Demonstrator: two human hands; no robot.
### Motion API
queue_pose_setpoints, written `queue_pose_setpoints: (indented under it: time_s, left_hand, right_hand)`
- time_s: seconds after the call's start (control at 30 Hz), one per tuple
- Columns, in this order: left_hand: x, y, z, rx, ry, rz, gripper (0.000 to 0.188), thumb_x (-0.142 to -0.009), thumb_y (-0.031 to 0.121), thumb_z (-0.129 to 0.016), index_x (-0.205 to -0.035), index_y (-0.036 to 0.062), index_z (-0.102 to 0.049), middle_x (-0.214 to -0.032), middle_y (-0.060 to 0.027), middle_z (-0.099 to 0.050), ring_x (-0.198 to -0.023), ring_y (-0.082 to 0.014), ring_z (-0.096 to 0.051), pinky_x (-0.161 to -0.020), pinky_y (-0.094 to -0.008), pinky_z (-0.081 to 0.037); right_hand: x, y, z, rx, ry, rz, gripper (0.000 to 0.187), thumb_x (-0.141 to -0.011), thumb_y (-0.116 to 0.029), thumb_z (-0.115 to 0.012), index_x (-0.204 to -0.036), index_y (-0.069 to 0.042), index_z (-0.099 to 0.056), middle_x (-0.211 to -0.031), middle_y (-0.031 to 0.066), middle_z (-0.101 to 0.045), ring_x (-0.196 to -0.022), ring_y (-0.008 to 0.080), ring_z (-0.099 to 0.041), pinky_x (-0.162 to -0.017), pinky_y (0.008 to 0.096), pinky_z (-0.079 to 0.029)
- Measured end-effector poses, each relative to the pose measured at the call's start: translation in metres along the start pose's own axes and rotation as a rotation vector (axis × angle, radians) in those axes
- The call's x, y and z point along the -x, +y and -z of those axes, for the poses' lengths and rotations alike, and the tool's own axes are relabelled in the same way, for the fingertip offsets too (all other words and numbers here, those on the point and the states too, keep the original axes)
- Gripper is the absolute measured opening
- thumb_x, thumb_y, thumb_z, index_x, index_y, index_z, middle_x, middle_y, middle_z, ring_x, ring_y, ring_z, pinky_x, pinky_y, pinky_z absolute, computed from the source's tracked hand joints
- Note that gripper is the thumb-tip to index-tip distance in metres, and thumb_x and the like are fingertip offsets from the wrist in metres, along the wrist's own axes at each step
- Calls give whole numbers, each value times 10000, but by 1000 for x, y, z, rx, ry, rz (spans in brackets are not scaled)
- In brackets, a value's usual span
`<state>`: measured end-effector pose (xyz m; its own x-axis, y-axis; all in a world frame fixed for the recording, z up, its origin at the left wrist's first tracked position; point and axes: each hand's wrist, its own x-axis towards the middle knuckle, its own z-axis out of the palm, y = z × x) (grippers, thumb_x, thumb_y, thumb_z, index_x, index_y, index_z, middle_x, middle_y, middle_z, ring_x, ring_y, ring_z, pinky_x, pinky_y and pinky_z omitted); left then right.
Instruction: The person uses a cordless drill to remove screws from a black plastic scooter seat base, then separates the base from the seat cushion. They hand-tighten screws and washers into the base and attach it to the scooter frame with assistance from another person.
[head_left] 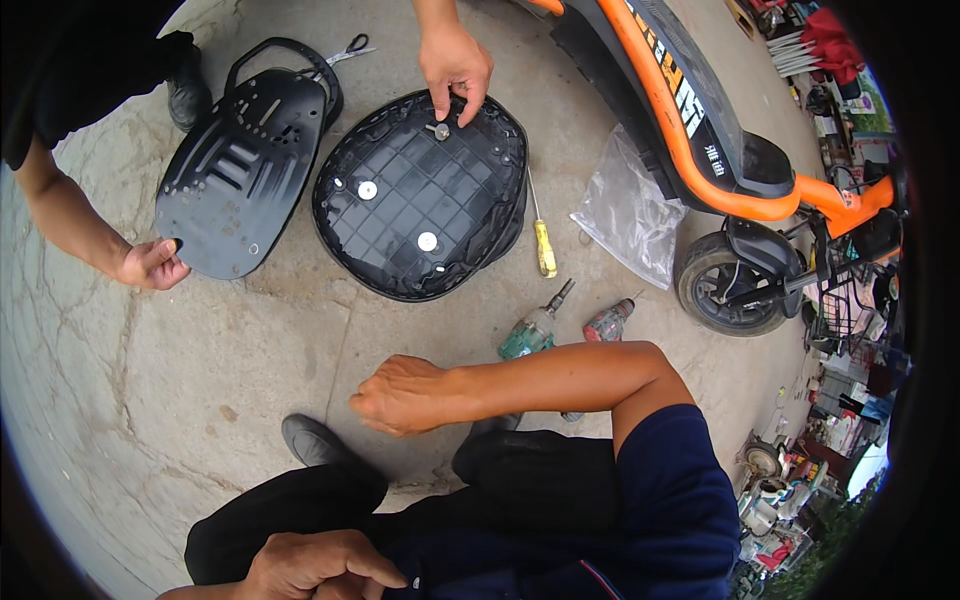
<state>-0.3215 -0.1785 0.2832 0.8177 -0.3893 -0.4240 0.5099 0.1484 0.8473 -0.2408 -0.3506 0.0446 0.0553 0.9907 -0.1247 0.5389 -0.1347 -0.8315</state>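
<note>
My right hand [405, 395] is a closed fist, back upward, above the concrete near my shoe; its inside is hidden. My left hand [315, 565] is low by my lap, index finger stretched out and no object visible in it; the lower edge cuts off part. In front of me lies a black plastic case [400, 210], ribbed underside up, with two white round washers [367, 190]. Another person's hand [455, 75] touches a small metal fitting [440, 130] at its far edge. That person's other hand [155, 263] grips a black slotted metal plate [240, 180].
A yellow-handled screwdriver [545, 250] lies right of the case. Nearer are a green power drill [530, 335] and a red one [610, 320]. A clear plastic bag [635, 215] lies by an orange scooter [690, 150]. Scissors [352, 48] rest beyond the plate.
</note>
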Motion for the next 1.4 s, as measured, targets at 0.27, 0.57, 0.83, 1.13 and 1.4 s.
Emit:
queue_pose_setpoints:
  time_s: [0.27,0.57,0.83,1.13,1.4]
  left_hand:
    - [1,-1,1,-2,-14,-26,308,-865,-78,-365,-935,-22,-660,-737,-78,-580,-588,-124,-514,-535,-252,-380]
    - [1,0,1,-15,-9,-65,254,-893,-43,-401,-933,-36,-652,-702,-65,-544,-576,-126,-501,-534,-258,-390]
    - [3,-1,-1,-20,1,-80,209,-899,-31,-446,-939,-43,-651,-685,-52,-525,-586,-130,-507,-544,-267,-416]
    - [6,2,-4,-93,14,-53,185,-894,-34,-478,-946,-35,-655,-694,-45,-544,-564,-129,-507,-535,-258,-404]
    - [5,-2,-4,-155,25,-126,190,-867,-81,-503,-952,-22,-662,-753,-114,-627,-588,-199,-581,-545,-295,-447]
  right_hand:
    - [-1,0,-1,3,-9,1,241,-849,-174,-648,-713,-6,-541,-679,171,-609,-630,396,-627,-552,482,-495]
    - [-1,1,-2,34,-33,-16,250,-855,-183,-657,-716,-8,-543,-668,164,-605,-610,381,-626,-547,473,-502]
    - [0,0,0,45,-25,-5,249,-858,-185,-660,-723,-8,-549,-672,162,-606,-613,377,-626,-549,474,-502]
    - [3,0,-4,14,29,4,241,-850,-179,-667,-733,-11,-540,-703,162,-613,-633,388,-627,-557,473,-502]
    - [8,-5,1,33,32,-2,234,-850,-189,-668,-746,-16,-551,-721,158,-617,-638,387,-626,-558,466,-503]
